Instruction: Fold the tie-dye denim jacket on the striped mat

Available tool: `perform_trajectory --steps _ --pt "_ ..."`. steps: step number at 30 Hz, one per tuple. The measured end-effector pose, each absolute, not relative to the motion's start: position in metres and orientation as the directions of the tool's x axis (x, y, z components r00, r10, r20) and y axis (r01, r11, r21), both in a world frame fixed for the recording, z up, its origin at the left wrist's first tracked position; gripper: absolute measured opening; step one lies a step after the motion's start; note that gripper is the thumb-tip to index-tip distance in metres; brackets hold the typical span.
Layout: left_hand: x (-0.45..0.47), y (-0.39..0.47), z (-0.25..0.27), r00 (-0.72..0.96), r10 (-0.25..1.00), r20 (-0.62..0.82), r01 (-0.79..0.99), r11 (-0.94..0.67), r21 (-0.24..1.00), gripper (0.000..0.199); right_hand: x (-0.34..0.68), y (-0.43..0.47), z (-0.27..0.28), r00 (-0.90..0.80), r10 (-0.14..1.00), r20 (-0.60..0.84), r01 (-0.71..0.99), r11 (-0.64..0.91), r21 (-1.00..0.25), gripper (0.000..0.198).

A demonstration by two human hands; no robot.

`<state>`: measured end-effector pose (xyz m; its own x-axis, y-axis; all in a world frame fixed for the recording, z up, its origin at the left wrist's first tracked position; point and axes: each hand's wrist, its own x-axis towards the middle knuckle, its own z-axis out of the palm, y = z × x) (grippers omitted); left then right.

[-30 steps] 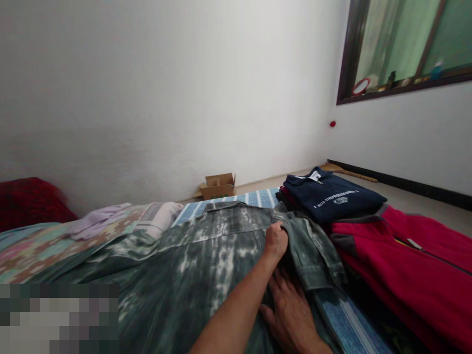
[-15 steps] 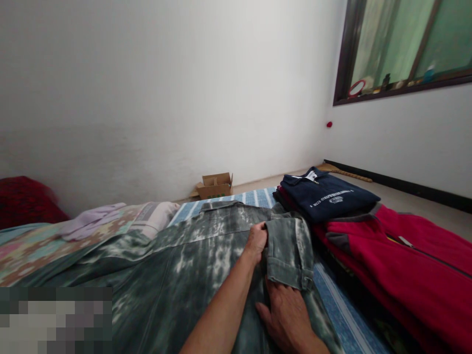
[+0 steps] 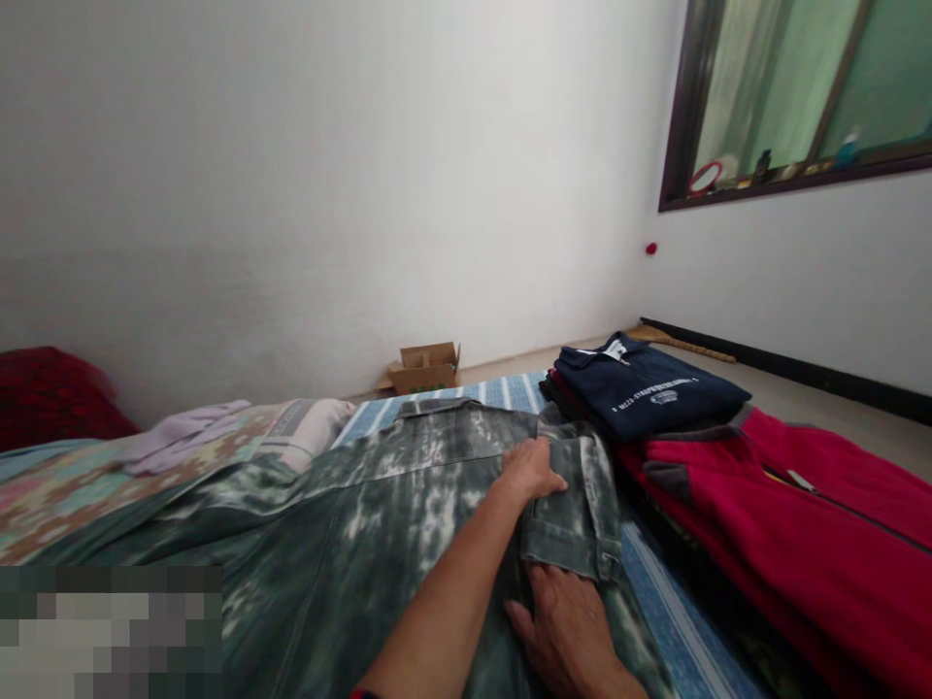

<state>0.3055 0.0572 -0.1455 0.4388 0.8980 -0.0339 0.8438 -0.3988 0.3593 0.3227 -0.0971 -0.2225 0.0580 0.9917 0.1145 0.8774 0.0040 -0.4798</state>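
Observation:
A green-grey denim jacket [image 3: 320, 534] with white mottling lies spread out, its back facing up. Its right-hand sleeve [image 3: 572, 515] is folded inward on top, with the cuff end toward me. My left hand [image 3: 535, 470] rests on the inner edge of that sleeve, thumb stretched out to the right. Just below the cuff, my right hand [image 3: 572, 616] lies flat on the jacket with its thumb apart; its fingertips meet the cuff's edge, and whether they reach beneath it I cannot tell.
To the right, a folded navy top [image 3: 655, 388] sits on a pile beside a red zip jacket [image 3: 808, 524]. A blue striped sheet [image 3: 510, 391] lies underneath. Floral bedding [image 3: 218, 447] is at the left. An open cardboard box [image 3: 428, 369] stands by the wall.
My left hand has let go of the sleeve's inner edge and moved slightly right and onto it, its thumb now extended. The sleeve lies flatter. My right hand has barely moved.

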Motion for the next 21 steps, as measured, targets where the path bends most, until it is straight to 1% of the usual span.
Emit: perform_trajectory --steps 2,4,8,10,13,14,17,19,21 --pt "0.305 0.063 -0.155 0.385 0.921 -0.062 0.858 -0.333 0.392 0.046 0.322 -0.098 -0.220 0.053 0.991 0.121 0.883 0.010 -0.469 0.037" --pt "0.302 0.069 -0.164 0.367 0.929 -0.056 0.838 -0.304 0.454 0.037 0.321 -0.100 -0.216 0.050 0.992 0.115 0.892 0.007 -0.452 0.033" --pt "0.297 0.075 -0.180 0.356 0.934 -0.027 0.739 -0.264 0.620 0.023 0.324 -0.105 -0.199 0.031 0.997 0.070 0.917 -0.001 -0.398 0.030" --pt "0.296 0.074 -0.186 0.353 0.936 -0.007 0.678 -0.251 0.691 0.017 0.332 -0.108 -0.186 0.032 0.999 0.014 0.926 -0.024 -0.376 0.027" --pt "0.293 0.072 -0.191 0.351 0.936 0.017 0.590 -0.235 0.773 0.011 0.357 -0.113 -0.168 0.084 0.986 -0.143 0.931 -0.129 -0.341 0.027" --pt "0.291 0.071 -0.192 0.348 0.937 0.023 0.564 -0.229 0.793 0.011 0.368 -0.114 -0.165 0.127 0.974 -0.185 0.932 -0.181 -0.315 0.027" --pt "0.287 0.069 -0.192 0.336 0.941 0.038 0.500 -0.213 0.839 0.009 0.399 -0.116 -0.166 0.215 0.944 -0.250 0.923 -0.280 -0.263 0.029" --pt "0.285 0.068 -0.192 0.334 0.941 0.046 0.465 -0.207 0.861 0.008 0.415 -0.115 -0.175 0.248 0.928 -0.277 0.908 -0.322 -0.269 0.027" --pt "0.284 0.067 -0.191 0.337 0.940 0.055 0.435 -0.207 0.876 0.008 0.425 -0.114 -0.187 0.254 0.917 -0.308 0.878 -0.352 -0.325 0.024"
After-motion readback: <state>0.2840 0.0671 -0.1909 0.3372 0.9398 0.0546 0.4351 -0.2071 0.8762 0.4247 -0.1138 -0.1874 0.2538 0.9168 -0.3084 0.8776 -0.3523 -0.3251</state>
